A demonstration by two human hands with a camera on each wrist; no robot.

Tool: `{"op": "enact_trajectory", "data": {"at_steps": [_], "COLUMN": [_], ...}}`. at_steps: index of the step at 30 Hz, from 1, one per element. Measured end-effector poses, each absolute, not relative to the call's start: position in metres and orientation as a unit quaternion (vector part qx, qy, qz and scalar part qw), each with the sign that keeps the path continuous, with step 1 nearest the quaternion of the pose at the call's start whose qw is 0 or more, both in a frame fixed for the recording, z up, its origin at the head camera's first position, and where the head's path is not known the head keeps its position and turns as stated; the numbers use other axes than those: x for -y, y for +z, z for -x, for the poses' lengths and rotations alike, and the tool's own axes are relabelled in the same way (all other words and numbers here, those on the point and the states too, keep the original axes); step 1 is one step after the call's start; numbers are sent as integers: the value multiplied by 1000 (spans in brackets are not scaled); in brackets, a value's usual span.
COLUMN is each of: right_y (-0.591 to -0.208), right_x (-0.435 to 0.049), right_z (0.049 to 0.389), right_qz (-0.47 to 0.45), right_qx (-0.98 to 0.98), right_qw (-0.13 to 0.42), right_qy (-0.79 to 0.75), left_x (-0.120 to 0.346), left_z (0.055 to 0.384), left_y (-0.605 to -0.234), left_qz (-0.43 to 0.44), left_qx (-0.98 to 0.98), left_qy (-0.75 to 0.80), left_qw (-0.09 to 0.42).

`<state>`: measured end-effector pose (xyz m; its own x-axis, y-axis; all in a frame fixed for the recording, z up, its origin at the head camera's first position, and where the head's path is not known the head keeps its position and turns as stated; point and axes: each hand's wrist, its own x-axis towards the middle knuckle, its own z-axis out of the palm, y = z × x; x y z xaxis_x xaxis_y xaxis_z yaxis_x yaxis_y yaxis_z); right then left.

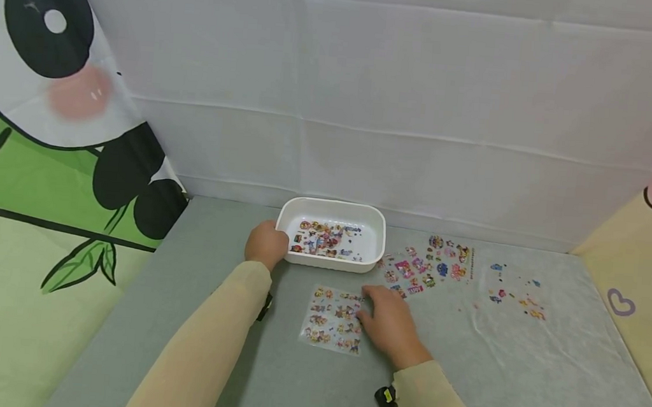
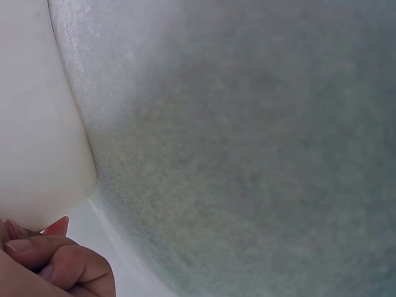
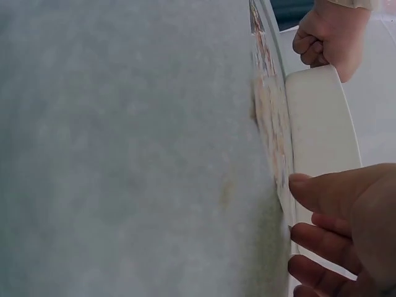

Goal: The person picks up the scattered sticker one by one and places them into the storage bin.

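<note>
A white plastic tray (image 1: 333, 263) stands near the wall, with small colourful stickers (image 1: 329, 239) lying in it. My left hand (image 1: 267, 245) grips the tray's left end, and its curled fingers also show in the left wrist view (image 2: 59, 263). In front of the tray lies a clear sticker sheet (image 1: 331, 319) printed with several small cartoon figures. At its right edge is my right hand (image 1: 391, 323), thumb and fingers spread apart and loosely bent. The right wrist view shows these fingers (image 3: 325, 244) beside the sheet; whether they touch it is hard to tell.
Right of the tray lie more clear sticker sheets (image 1: 430, 266), overlapping, and farther right another sheet with scattered small stickers (image 1: 517, 295). A grey cloth (image 1: 194, 270) covers the table. Behind it hangs a white sheet (image 1: 397, 107); printed cartoon cloths (image 1: 30, 231) flank both sides.
</note>
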<state>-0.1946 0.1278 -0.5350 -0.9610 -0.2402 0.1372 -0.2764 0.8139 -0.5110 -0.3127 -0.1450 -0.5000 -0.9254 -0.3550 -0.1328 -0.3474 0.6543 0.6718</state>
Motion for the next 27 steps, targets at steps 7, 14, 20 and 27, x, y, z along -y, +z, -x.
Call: {"op": "enact_trajectory", "data": {"at_steps": [7,14,20,27], "right_y": [-534,-537,-539,-540], "right_x": [-126,-125,-124,-124], "right_z": [195,197,198,201], "right_qz": [-130,-133,-132,-124], "right_qx": [957,956,951,943], "right_qw": [31,35,31,12], "right_qy": [258,258,276,307], "left_x": [145,145,145,144], "left_z": [313,311,311,311], "left_y": [-501,-500,-499,-499], "left_qz": [-191,-191,-191,-193], "left_qx": [909,909,909,909], "left_qy": [-371,-371,-371,-370], "left_qw": [8,3,2,7]}}
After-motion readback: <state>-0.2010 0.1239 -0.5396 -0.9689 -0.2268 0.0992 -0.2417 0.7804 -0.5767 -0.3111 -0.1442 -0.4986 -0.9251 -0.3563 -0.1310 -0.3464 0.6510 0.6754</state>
